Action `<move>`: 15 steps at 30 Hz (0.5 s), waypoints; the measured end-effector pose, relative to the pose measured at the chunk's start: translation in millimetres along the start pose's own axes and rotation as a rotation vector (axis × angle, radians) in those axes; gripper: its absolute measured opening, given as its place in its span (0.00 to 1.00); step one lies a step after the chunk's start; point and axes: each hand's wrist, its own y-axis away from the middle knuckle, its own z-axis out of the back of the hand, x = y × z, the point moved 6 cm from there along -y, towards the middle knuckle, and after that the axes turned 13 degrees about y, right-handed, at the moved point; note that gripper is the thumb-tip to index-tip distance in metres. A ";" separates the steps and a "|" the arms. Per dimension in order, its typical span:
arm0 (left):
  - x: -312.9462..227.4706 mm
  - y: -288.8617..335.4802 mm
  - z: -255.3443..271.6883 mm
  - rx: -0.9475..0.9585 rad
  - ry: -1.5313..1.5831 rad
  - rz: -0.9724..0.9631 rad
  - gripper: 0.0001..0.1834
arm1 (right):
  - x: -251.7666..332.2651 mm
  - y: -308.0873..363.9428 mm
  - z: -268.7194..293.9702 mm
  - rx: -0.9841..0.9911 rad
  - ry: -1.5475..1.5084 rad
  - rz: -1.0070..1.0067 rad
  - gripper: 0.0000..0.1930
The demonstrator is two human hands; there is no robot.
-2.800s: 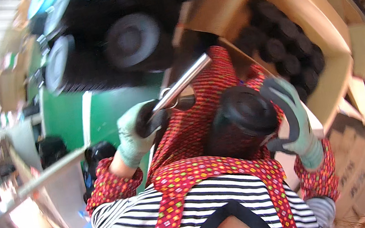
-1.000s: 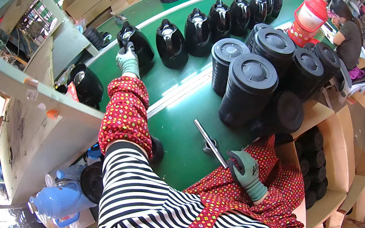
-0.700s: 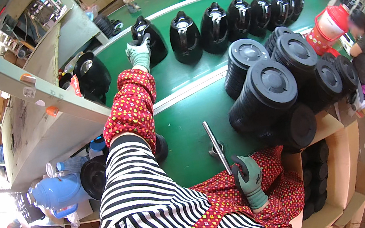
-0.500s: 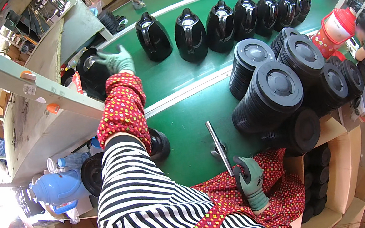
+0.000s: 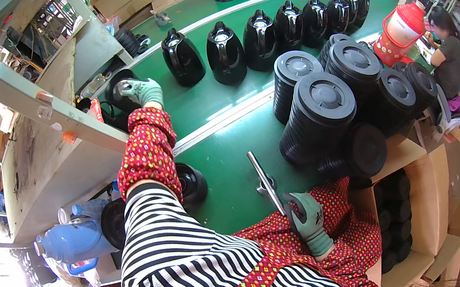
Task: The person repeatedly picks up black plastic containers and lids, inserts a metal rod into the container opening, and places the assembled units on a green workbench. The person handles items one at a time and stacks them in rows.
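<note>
At the far left, my left hand (image 5: 141, 91), in a grey-green glove, has its fingers closed round the chrome-trimmed handle of a black jug (image 5: 118, 99). Part of that jug is hidden behind the metal frame. Low on the right, my gloved right hand (image 5: 308, 215) grips the near end of a shiny metal rod (image 5: 263, 178). The rod slants over the green table (image 5: 234, 203), beside a small round metal fitting. Ahead stands a row of several glossy black jugs (image 5: 226, 53) with their handles toward me.
Stacks of black round discs (image 5: 323, 100) fill the table's right side. A dark round part (image 5: 190, 180) is by my left sleeve. A metal frame (image 5: 53, 106) runs along the left, near a blue flask (image 5: 72, 238). An open carton (image 5: 428, 201) stands right; a person (image 5: 450, 61) sits beyond.
My left hand has gone from spread fingers beside the black jug to closed on its handle. My right hand still holds the rod. The whole view has shifted slightly.
</note>
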 end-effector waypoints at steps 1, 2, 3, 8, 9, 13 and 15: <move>-28.6 22.5 3.4 0.201 0.159 0.130 0.45 | -5.6 2.6 0.2 0.001 0.024 -0.023 0.14; -49.5 43.9 1.1 0.247 0.198 0.096 0.45 | -10.2 5.0 1.5 -0.001 0.036 -0.055 0.14; -50.5 46.7 19.4 0.251 0.225 0.042 0.45 | -5.4 4.1 1.7 0.009 0.024 -0.048 0.14; -77.5 92.2 93.7 0.474 0.343 -0.391 0.35 | -8.2 -4.8 2.6 0.034 -0.218 -0.163 0.19; -99.0 107.7 122.4 0.554 0.416 -0.393 0.33 | -17.5 -5.1 2.1 -0.027 -0.136 -0.105 0.24; -128.6 149.8 245.3 0.668 0.683 -0.554 0.23 | 44.0 -58.0 55.7 0.001 -0.342 -0.153 0.32; -142.2 171.6 288.2 0.774 0.765 -0.621 0.21 | 52.4 -68.6 61.6 0.053 -0.675 -0.317 0.37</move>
